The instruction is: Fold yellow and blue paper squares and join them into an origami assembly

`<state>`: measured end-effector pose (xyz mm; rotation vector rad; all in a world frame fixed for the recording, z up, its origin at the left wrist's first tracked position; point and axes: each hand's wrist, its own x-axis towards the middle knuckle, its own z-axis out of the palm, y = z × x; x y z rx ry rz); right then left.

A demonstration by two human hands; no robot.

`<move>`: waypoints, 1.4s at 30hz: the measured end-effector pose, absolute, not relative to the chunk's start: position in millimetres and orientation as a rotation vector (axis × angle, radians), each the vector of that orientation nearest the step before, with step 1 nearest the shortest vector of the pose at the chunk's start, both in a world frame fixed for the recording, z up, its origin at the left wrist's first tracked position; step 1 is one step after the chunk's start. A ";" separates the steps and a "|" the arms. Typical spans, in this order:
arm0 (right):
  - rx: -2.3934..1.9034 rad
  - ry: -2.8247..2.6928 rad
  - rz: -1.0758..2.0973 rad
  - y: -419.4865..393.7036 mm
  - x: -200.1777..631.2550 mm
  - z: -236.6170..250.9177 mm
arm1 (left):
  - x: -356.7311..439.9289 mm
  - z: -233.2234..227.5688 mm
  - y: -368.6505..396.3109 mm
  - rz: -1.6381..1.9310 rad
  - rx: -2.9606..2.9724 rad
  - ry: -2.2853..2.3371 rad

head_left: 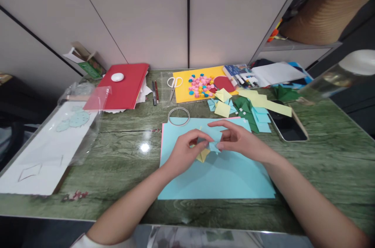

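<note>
A small piece of folded paper (202, 156), yellow with light blue parts, is held between my two hands above a stack of light blue sheets (216, 181). Thumb and index finger of my left hand (186, 150) pinch it from the left. My right hand (241, 138) grips its blue part (215, 134) from the right, with the index finger stretched over the top. The fingers partly cover the folds. Just beyond lie folded yellow squares (222, 109) and blue folded pieces, beside dark green folded paper (244, 106).
Behind the sheets are a metal ring (179, 116), white-handled scissors (175, 83), pens (154, 92) and small pink, blue and yellow pieces (201, 85). A phone (288, 121) lies right, near a clear bottle (328, 82). Left are a red folder (123, 91) and a drawing sheet (38, 154).
</note>
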<state>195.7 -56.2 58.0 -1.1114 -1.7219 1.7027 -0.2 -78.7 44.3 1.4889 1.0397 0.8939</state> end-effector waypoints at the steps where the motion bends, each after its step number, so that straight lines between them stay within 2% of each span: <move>1: -1.119 -1.741 1.687 -57.0 195.4 58.4 | -0.3 44.7 -78.5 0.885 1.485 1.034; 12: -1.120 -1.858 1.541 -61.3 190.4 54.4 | 0.0 43.8 -78.2 0.842 1.508 1.037; 22: -1.113 -1.752 1.657 -60.9 191.4 54.4 | -0.9 42.0 -77.7 0.847 1.517 1.024; 34: -1.305 -2.069 1.189 -73.2 182.9 59.7 | -0.6 38.1 -77.0 0.885 1.532 1.106; 42: -1.204 -2.002 1.242 -67.2 189.8 60.3 | -1.0 39.7 -73.8 0.862 1.332 1.048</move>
